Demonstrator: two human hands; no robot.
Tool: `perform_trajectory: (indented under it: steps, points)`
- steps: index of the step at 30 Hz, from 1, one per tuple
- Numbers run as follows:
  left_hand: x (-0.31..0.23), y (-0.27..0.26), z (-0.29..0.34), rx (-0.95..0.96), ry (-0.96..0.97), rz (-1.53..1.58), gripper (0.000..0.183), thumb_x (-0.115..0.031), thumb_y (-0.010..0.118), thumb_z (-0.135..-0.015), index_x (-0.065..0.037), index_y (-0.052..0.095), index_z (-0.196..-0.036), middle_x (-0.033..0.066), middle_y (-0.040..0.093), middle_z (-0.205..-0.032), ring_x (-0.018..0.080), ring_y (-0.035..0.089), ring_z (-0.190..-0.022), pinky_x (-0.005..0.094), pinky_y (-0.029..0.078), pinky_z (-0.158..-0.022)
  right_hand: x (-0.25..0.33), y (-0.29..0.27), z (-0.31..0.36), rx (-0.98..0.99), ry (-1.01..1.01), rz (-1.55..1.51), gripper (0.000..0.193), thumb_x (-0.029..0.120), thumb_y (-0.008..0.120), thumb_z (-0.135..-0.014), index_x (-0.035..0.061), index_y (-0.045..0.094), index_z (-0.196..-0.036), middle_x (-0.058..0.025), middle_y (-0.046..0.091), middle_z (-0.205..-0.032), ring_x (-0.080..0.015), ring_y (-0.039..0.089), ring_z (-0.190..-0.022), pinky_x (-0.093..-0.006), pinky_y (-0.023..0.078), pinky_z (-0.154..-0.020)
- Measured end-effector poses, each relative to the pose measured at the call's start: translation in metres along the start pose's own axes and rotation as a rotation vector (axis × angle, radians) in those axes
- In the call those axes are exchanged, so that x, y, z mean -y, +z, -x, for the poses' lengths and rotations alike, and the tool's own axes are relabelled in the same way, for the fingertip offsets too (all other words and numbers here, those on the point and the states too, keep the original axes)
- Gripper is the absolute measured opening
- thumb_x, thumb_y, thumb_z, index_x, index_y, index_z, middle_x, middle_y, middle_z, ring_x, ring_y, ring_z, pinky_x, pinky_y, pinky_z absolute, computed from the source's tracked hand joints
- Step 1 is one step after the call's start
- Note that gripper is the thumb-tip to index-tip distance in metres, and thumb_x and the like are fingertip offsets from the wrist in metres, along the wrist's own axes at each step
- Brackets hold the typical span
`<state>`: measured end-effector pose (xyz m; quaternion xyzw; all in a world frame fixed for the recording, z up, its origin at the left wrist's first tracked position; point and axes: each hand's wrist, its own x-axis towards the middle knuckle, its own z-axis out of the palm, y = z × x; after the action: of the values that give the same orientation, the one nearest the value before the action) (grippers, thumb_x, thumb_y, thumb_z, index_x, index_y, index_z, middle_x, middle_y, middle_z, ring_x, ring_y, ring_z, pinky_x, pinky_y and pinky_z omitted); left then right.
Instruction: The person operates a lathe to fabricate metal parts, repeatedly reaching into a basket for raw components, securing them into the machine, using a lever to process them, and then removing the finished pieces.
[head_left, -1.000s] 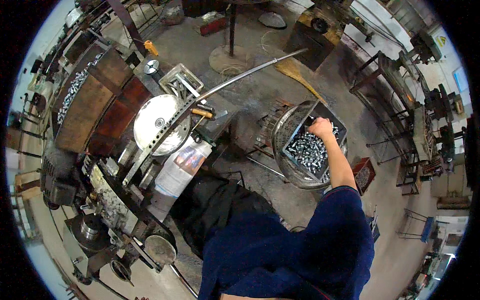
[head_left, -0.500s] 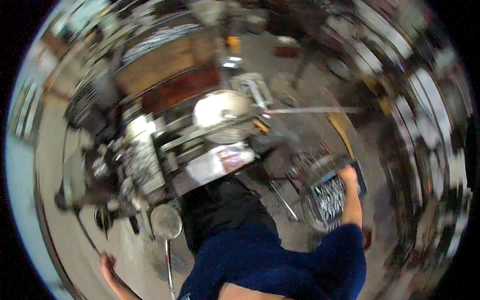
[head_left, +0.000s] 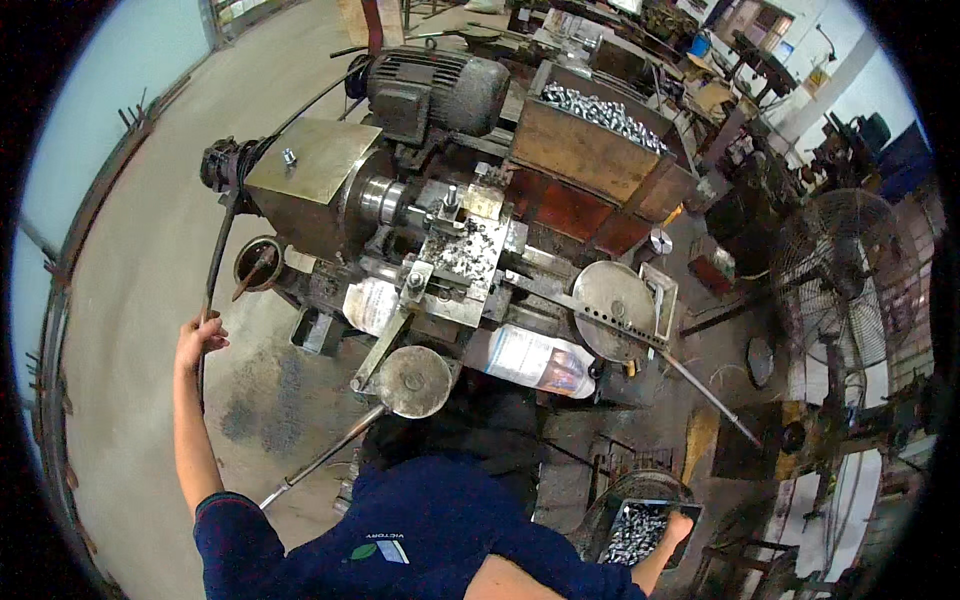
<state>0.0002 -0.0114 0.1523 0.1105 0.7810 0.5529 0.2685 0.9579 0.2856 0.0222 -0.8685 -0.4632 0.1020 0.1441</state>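
My left hand (head_left: 202, 340) is wrapped round a long dark lever (head_left: 217, 255), which rises to the belt-and-shaft end of a small lathe. Its headstock cover (head_left: 315, 160) is brass-coloured, and beside it the chuck (head_left: 382, 200) faces a cross slide (head_left: 465, 250) strewn with metal chips. At the lower right my right hand (head_left: 680, 526) is closed over the right side of a dark tray (head_left: 690, 512). Small shiny metal parts (head_left: 634, 532) fill the tray. Whatever lies within the right hand's fingers is hidden.
An electric motor (head_left: 437, 90) sits behind the lathe, near a rusty metal bin (head_left: 575, 150) heaped with metal pieces. Two round plates on long handles, one near (head_left: 412, 382) and one farther right (head_left: 615, 310), jut toward me. A fan (head_left: 840, 260) stands at the right.
The view has swung left and sharpened, so the lathe now appears nearer the middle. My left hand remains on the lever, higher in view; my right hand remains at the tray.
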Motion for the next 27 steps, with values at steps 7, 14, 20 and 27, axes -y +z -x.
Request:
perform_trajectory:
  steps: [7, 14, 20, 27]
  points:
    - [-0.002, -0.001, -0.001, 0.061, -0.024, 0.068, 0.039, -0.022, 0.062, -0.079, 0.003, 0.052, -0.107, 0.0114, 0.062, -0.076, 0.0189, 0.063, -0.061, 0.0297, 0.054, -0.059, 0.107, -0.035, 0.032, 0.104, -0.348, -1.227, 0.027, 0.009, 0.058, -0.081, -0.0093, 0.059, -0.102, -0.0130, 0.061, -0.097, -0.0196, 0.058, -0.084, -0.0276, 0.047, -0.069]
    - [-0.005, 0.009, -0.004, 0.025, 0.064, 0.002, 0.037, -0.023, 0.062, -0.077, 0.002, 0.055, -0.103, 0.0109, 0.061, -0.074, 0.0177, 0.062, -0.058, 0.0308, 0.052, -0.059, 0.422, -0.003, 0.135, 0.404, -1.127, -0.719, 0.052, -0.004, 0.050, -0.053, 0.0012, 0.064, -0.103, -0.0135, 0.053, -0.118, -0.0268, 0.052, -0.110, -0.0320, 0.039, -0.094]
    - [-0.001, 0.006, 0.017, -0.246, 0.273, -0.962, 0.043, -0.024, 0.064, -0.070, 0.000, 0.054, -0.105, 0.0220, 0.061, -0.079, 0.0376, 0.060, -0.077, 0.0443, 0.047, -0.069, 0.632, -0.022, 0.283, 0.449, -1.966, -0.400, 0.050, 0.012, 0.063, -0.055, -0.0017, 0.057, -0.103, -0.0198, 0.048, -0.115, -0.0374, 0.049, -0.106, -0.0394, 0.042, -0.089]
    - [0.005, 0.006, 0.078, -0.303, 0.119, -0.877, 0.041, -0.022, 0.065, -0.070, 0.001, 0.052, -0.102, 0.0232, 0.060, -0.077, 0.0416, 0.058, -0.078, 0.0466, 0.045, -0.070, 0.709, 0.040, 0.317, 0.316, -1.910, 0.266, 0.031, 0.018, 0.066, -0.052, -0.0027, 0.066, -0.074, -0.0220, 0.052, -0.098, -0.0357, 0.052, -0.097, -0.0404, 0.044, -0.086]
